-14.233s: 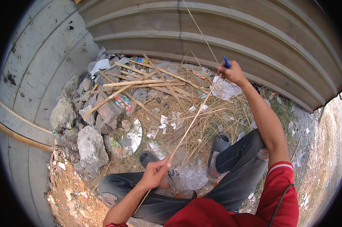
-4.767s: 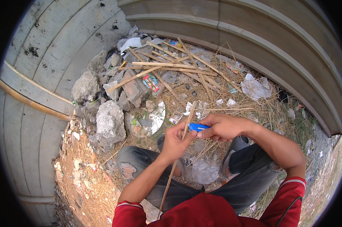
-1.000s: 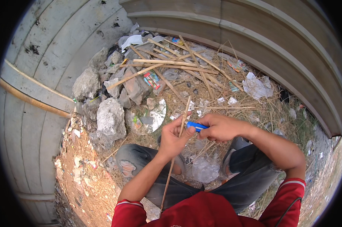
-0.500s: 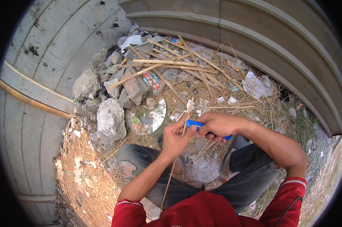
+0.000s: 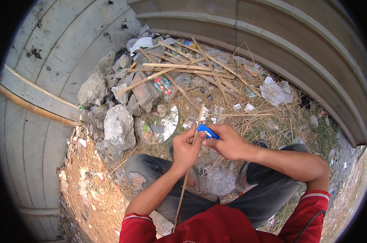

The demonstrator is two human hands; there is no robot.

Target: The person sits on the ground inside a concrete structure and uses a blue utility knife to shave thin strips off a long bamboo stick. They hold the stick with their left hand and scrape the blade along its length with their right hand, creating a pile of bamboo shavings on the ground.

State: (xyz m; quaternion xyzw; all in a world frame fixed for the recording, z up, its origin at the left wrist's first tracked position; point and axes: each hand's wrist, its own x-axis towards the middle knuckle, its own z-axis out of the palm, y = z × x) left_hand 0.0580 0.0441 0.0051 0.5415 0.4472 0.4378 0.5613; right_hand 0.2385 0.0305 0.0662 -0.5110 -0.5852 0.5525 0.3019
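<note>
Corrugated metal sheets [image 5: 272, 44] are enclosing rubble [image 5: 118, 125] and a pile of split sticks [image 5: 183, 69]. The left hand [image 5: 186, 148] is gripping a long thin stick [image 5: 187, 174] running toward the lap; the right hand [image 5: 228, 141] is clenching a blue knife [image 5: 207, 131] against it. The blade could slip toward the left fingers if the stick twists.

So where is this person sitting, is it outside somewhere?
Yes, most likely a rough outdoor corner, like a littered yard. Corrugated metal walls close it in, and broken rocks, cut sticks and scraps of rubbish lie on dry grass and dirt.
</note>
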